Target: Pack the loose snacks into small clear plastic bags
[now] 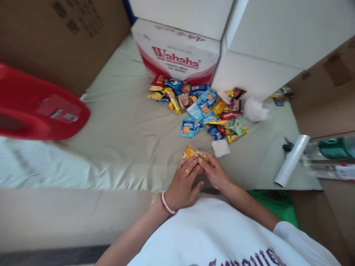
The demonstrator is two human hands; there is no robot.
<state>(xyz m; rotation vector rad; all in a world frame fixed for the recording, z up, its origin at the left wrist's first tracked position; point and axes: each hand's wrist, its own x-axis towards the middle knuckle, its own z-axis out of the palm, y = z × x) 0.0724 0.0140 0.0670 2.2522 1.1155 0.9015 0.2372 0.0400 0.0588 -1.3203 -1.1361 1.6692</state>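
A yellow snack packet in clear wrapping point(189, 150) is between my two hands near the table's front edge. My left hand point(184, 180), with a bead bracelet and a ring, has its fingers laid over the packet's near side; its thumb stands apart. My right hand point(215, 170) is closed on the packet's right end, its fingertips touching those of the left hand. The packet's lower part is hidden under the fingers. Just beyond the right hand lies a small white square point(221, 147), perhaps a folded tissue.
A heap of wrapped snacks point(203, 107) lies before a Wahaba-marked white box point(177, 55). Beside it is a crumpled white bag point(255, 110). A clear film roll point(292, 160), scissors point(287, 146) and bottles point(337, 148) are right; a red plastic container point(41, 107) is left.
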